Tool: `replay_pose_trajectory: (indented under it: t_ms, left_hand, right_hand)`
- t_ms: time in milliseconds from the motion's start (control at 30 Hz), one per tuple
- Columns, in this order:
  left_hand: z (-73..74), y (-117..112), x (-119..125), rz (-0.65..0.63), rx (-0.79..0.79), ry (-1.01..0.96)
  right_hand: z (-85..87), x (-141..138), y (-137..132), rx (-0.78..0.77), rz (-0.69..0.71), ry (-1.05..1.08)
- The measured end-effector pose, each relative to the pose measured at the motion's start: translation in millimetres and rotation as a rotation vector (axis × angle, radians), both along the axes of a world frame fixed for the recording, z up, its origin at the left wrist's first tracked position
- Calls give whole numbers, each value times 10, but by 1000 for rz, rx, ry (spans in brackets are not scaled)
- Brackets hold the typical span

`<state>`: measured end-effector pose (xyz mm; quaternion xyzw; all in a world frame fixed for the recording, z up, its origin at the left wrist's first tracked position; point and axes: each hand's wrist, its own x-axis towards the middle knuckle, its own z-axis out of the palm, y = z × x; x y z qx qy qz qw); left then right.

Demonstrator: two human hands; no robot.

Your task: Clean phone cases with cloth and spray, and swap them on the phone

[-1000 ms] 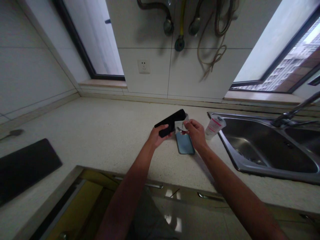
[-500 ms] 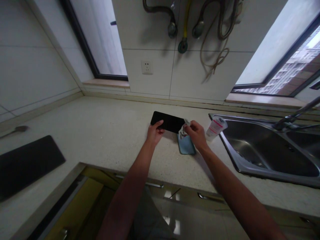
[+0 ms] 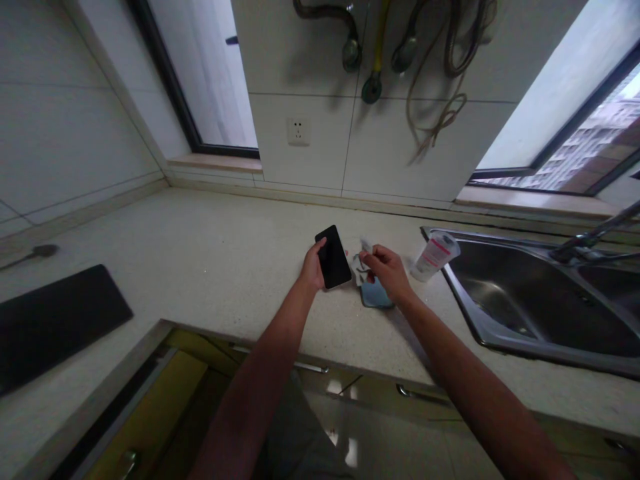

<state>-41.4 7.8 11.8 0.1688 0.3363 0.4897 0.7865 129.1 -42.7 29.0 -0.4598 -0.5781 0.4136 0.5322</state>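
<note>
My left hand (image 3: 313, 267) is closed around a smartphone (image 3: 335, 260) above the counter, its thumb on the dark screen near the upper left edge. The phone stands nearly upright in view, tilted a little. Just right of it, my right hand (image 3: 389, 272) pinches a crumpled pale wipe or tissue (image 3: 359, 268), whose exact kind is unclear. The wipe and the phone are apart. Beneath the right hand a blue-grey phone case (image 3: 376, 295) lies on the counter, partly hidden by the wipe and fingers. A clear plastic cup (image 3: 435, 255) with pink-red print leans by the sink edge.
The pale countertop (image 3: 240, 267) runs along the tiled wall. A steel sink (image 3: 535, 293) with a faucet (image 3: 575, 247) lies to the right. At left are a black flat panel (image 3: 60, 320) and a brush-like tool (image 3: 43, 251). A socket (image 3: 299, 132) and hoses are on the wall.
My left hand has turned the phone from lying crosswise to nearly upright in view. The right hand with the wipe has come away from the phone's end.
</note>
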Motion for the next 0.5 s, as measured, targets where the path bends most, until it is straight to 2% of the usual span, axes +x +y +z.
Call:
replay_pose_trajectory:
  t_ms: [67,100,200,267,400,500]
  left_hand:
    - [4,-39,21,-23,26,88]
    - [0,-60,37,-24,67,128]
    - [-37,-110,89,-33,258,196]
    - [-75,-116,118,-60,338,205]
    - [-118,-75,144,-64,320,122]
    - [-89,-70,139,-170,260,41]
  right_hand:
    - [-10,52,59,42,-127,21]
    - [-27,67,83,53,-146,19]
    - [-101,51,106,79,-92,-52]
    - [-144,7,84,163,-78,-169]
    - [-180,-49,22,442,-130,-501]
    - [-189,-33,17,490,-153,-647]
